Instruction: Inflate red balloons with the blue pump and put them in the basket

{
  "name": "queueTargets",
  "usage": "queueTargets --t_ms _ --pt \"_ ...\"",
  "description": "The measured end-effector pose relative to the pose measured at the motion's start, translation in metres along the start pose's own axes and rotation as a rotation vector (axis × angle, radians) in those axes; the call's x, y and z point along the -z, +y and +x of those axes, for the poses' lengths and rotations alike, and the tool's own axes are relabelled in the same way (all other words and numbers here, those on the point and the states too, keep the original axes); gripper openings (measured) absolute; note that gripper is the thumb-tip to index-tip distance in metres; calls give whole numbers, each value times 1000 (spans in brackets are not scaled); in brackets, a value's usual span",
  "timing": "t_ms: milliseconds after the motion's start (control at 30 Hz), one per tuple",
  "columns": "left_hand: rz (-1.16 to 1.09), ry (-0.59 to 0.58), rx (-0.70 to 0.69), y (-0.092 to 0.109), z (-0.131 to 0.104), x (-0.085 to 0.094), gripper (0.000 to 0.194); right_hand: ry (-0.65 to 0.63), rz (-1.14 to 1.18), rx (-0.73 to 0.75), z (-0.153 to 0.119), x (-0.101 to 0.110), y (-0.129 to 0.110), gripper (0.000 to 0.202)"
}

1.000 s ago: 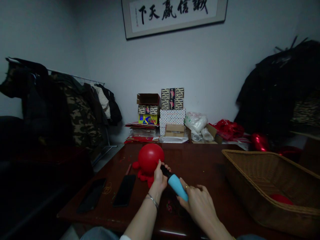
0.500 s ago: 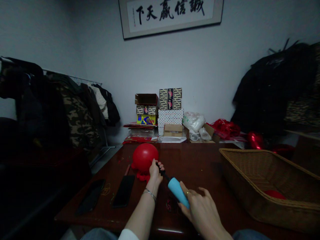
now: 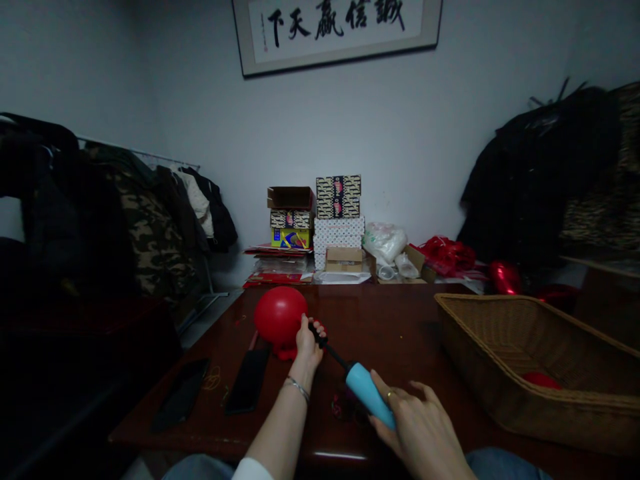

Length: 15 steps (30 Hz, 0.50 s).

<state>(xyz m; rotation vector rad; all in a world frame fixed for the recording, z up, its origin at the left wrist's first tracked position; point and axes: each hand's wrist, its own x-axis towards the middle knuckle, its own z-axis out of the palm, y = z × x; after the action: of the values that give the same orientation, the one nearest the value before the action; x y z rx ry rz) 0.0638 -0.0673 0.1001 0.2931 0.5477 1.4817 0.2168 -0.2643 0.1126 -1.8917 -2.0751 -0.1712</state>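
Coats: on the far left I see them hung from a rail, which keeps them off the floor and apart from the table.
Dark slab: flat near the table's left edge, out of the hands' way; a phone, I would guess.
Band: a loose yellowish loop between the slab and the phone, within easy reach.
Phone: face up, dark, with a pinkish stick just beyond its far end.
Balloon: round and red, over the table's left half, just beyond the left hand, with red lobes beneath; its mouth is hidden from me.
Left hand: grasping the black end of the pump, thumb up against the balloon's edge; I judge this grip steadies nozzle and balloon together.
Pump: slanting down from the left hand to the right, blue body nearer me; its black rod shows between the hands, so I take it as drawn out.
Right hand: wrapped around the blue body, some fingers lifted; a light hold seems enough for a sliding part.
Basket: wicker, on the table's right side, clear of the pump's line, with something red inside, partly hidden by the near wall.
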Motion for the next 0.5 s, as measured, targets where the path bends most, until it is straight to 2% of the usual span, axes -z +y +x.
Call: queueTargets --t_ms 167,333,500 --pt "4 -56 13 -10 -9 -2 28 12 -20 6 14 0 -8 50" --pt "68 -36 24 -22 -19 -8 35 11 -36 4 29 -1 -16 54" --pt "114 -14 49 -22 -20 -8 33 30 -47 -18 33 -4 -22 55"
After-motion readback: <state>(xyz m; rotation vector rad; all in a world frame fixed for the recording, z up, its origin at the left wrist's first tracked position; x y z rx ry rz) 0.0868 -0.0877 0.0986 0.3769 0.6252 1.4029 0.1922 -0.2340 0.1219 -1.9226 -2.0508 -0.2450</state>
